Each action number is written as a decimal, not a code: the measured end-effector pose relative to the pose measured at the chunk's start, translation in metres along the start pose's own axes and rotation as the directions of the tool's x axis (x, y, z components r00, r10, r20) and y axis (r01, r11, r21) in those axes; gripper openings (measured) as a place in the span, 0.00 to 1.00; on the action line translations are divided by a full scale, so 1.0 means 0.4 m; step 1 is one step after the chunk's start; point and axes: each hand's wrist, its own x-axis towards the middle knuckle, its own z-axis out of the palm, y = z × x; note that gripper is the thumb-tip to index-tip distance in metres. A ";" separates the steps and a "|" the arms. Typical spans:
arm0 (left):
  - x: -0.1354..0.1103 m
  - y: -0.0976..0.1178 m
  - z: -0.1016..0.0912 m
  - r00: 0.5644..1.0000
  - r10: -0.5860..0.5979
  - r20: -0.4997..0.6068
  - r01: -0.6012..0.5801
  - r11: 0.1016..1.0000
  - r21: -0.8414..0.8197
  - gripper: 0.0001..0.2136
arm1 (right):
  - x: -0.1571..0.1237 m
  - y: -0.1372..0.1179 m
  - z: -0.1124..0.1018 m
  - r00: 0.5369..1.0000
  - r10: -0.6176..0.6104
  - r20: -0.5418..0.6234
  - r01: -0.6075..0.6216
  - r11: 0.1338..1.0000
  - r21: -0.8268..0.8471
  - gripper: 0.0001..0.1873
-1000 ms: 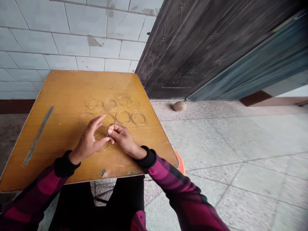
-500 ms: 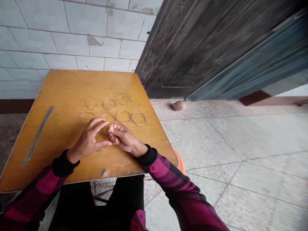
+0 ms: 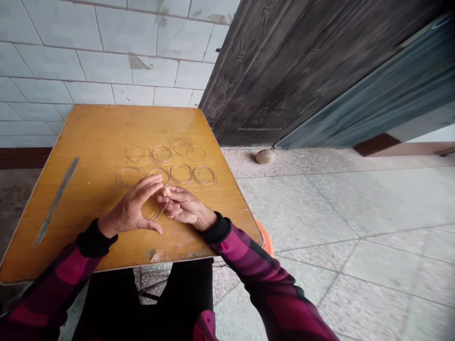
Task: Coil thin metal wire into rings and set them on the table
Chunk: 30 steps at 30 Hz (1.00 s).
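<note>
Both hands worked at the near middle of the bench [image 3: 99, 128], over one unfinished wire ring [image 3: 159, 210] held just above the surface. My left hand [image 3: 130, 213] stood half open, forefinger and thumb spread to either side of the ring, the forefinger tip meeting the fingers of the other hand; whether it pressed on the wire could not be told. My right hand [image 3: 186, 208] was curled tight, its fingertips pinched on the wire where the ring's ends appeared to meet. Eight finished rings [image 3: 181, 174] lay in two rows just beyond the hands, some touching their neighbours. A bundle of straight wire lengths [image 3: 55, 201] lay well apart at the left edge. Judgement: the closing called for a steady left-hand brace across the ring while the right did the fine work at the join, with both wrists low to the bench. The risk noted was the thin wire springing open or going out of round, and a sleeve brushing the near row.
</note>
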 end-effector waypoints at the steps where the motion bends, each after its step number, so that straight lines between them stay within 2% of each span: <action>1: 0.001 0.001 -0.001 1.000 0.022 0.010 -0.022 0.999 0.037 0.49 | 0.001 0.000 -0.002 1.000 0.000 -0.002 0.000 1.000 -0.004 0.16; 6: 0.006 0.011 0.002 0.999 -0.018 -0.030 0.021 0.993 0.116 0.39 | 0.006 0.001 -0.014 0.998 -0.019 -0.061 0.014 0.996 -0.086 0.14; 10: 0.003 0.009 0.009 0.997 -0.076 -0.014 0.077 0.995 0.065 0.39 | 0.009 -0.008 -0.020 0.987 -0.043 -0.152 0.021 0.990 -0.140 0.14; 13: -0.004 0.001 0.020 0.982 -0.186 -0.012 0.182 0.971 -0.153 0.38 | 0.009 -0.022 -0.023 0.979 -0.055 -0.198 0.025 0.988 -0.153 0.13; 15: -0.008 -0.001 0.027 0.955 -0.297 -0.014 0.268 0.878 -0.398 0.36 | 0.008 -0.032 -0.025 0.974 -0.056 -0.221 0.023 0.989 -0.149 0.12; 18: -0.007 0.002 0.031 0.877 -0.481 0.014 0.377 0.669 -0.640 0.32 | 0.008 -0.043 -0.030 0.966 -0.061 -0.253 0.023 0.988 -0.151 0.10; 20: -0.001 0.005 0.029 0.792 -0.609 0.044 0.470 0.562 -0.680 0.27 | 0.007 -0.048 -0.033 0.961 -0.066 -0.267 0.024 0.987 -0.158 0.10; 22: 0.006 0.007 0.024 0.689 -0.722 0.065 0.542 0.453 -0.707 0.22 | 0.007 -0.050 -0.035 0.959 -0.071 -0.276 0.026 0.986 -0.163 0.10; 24: 0.012 0.007 0.021 0.602 -0.795 0.079 0.566 0.355 -0.744 0.19 | 0.007 -0.051 -0.035 0.955 -0.082 -0.287 0.032 0.984 -0.173 0.10; 25: 0.015 0.006 0.020 0.572 -0.816 0.084 0.565 0.318 -0.761 0.18 | 0.007 -0.052 -0.034 0.952 -0.088 -0.293 0.035 0.983 -0.181 0.09; 27: 0.019 0.005 0.019 0.539 -0.836 0.098 0.560 0.269 -0.784 0.16 | 0.006 -0.052 -0.034 0.949 -0.093 -0.303 0.032 0.979 -0.200 0.09; 30: 0.022 0.006 0.018 0.518 -0.851 0.091 0.538 0.241 -0.807 0.13 | 0.006 -0.052 -0.035 0.947 -0.099 -0.306 0.027 0.973 -0.230 0.09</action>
